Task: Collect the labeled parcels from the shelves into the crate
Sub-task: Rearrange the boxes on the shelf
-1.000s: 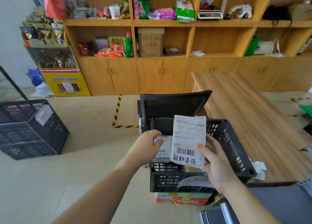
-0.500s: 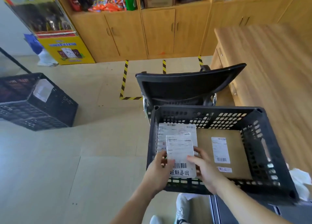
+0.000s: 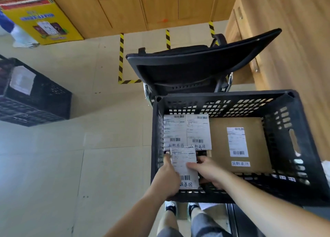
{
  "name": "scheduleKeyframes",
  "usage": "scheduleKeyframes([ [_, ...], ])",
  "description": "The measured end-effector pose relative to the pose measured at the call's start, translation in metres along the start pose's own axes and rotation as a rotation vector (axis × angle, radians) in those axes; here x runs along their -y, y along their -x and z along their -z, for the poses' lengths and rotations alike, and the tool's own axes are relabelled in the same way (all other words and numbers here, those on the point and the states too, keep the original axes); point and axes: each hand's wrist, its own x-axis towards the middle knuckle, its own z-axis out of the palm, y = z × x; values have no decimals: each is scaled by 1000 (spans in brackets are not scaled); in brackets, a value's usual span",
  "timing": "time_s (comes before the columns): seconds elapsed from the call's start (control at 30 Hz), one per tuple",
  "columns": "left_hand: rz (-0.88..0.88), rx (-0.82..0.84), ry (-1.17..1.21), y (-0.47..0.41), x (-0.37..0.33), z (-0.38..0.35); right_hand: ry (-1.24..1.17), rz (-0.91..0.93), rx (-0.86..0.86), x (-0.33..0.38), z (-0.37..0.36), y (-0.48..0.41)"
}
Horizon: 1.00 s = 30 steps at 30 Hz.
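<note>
- The left hand [image 3: 167, 176] and right hand [image 3: 207, 170] grip the white labelled parcel [image 3: 184, 165] by its edges. It has been lowered inside the black crate [image 3: 223, 94].
- Just beyond the hands lie two white parcels [image 3: 187, 131], with a brown parcel [image 3: 257, 142] to their right.
- Release appears imminent.

Pale square tiles cover the floor [image 3: 53, 165], with a soft sheen of light spreading across them at the left. Along the far side runs a row of wooden cabinet doors [image 3: 125, 8], and yellow-and-black hazard tape [image 3: 121, 58] marks lines on the tiles in front of them. A black office chair [image 3: 196, 67] stands with its back toward the camera, just beside a wooden desk [image 3: 294, 40] at the right. At the upper left sits a yellow cardboard display stand [image 3: 41, 22]. Below it, a black plastic bin [image 3: 44, 101] rests on the floor, a white sheet [image 3: 22, 80] on its side.
</note>
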Motion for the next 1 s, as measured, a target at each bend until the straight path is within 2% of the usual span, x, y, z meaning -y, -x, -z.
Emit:
scheduleKeyframes([
  [0.3, 74, 278, -366, -34, -1, -11, 305, -36, -37, 9, -19, -32],
  [0.5, 99, 470, -698, -62, -3, -24, 319, -16, 29, 3, -26, -62],
  [0.83, 152, 441, -898, -96, -2, -49, 437, -2, 70, -7, -21, -97],
  [1.0, 66, 307, -843, -102, 1, -51, 308, -39, 44, -20, -16, -106],
])
